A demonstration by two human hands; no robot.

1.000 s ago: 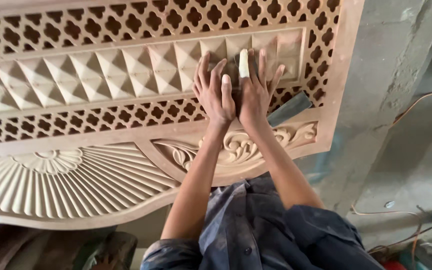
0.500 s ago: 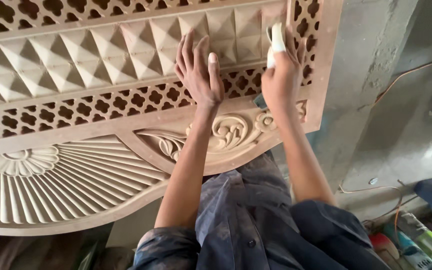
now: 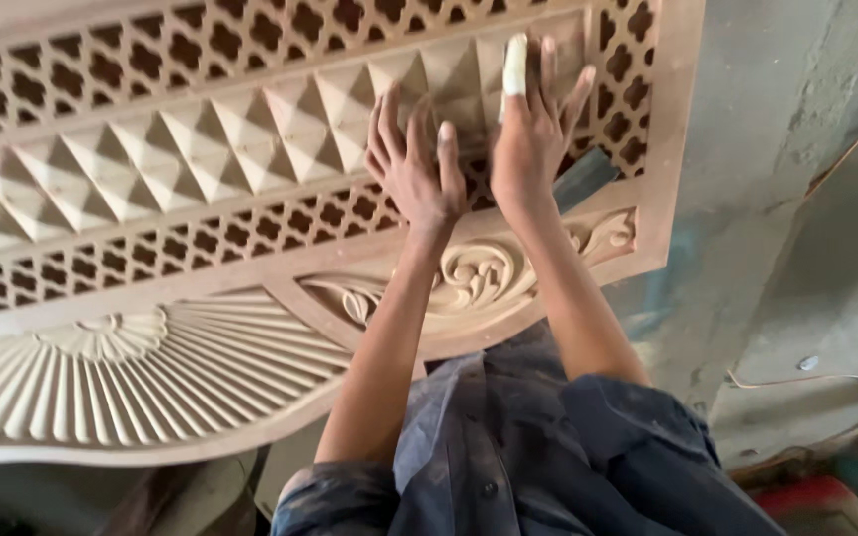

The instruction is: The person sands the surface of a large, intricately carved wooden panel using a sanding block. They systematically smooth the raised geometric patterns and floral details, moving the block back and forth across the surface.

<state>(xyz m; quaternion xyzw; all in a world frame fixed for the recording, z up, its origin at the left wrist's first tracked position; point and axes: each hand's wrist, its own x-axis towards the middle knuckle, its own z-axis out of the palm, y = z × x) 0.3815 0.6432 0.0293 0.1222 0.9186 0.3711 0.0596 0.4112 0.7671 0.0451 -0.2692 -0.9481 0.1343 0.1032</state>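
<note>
A large carved wooden panel (image 3: 201, 347) lies before me, with lattice bands, a row of raised pyramid shapes (image 3: 250, 149), a fan carving and a scroll carving (image 3: 479, 278). My left hand (image 3: 414, 174) lies flat on the right end of the pyramid row, fingers spread. Just to its right, my right hand (image 3: 533, 129), with a white wrap on one finger, presses down flat. A dark grey sheet (image 3: 586, 177) sticks out from under it.
A grey concrete floor (image 3: 796, 248) runs to the right of the panel, with thin wires (image 3: 796, 377) across it. Red and blue objects (image 3: 826, 496) sit at the bottom right. My dark blue clothing (image 3: 548, 447) fills the lower middle.
Both hands stayed on the right end of the pyramid row. They drew apart half a second ago and are now close together again; the right hand still presses on the dark sheet.
</note>
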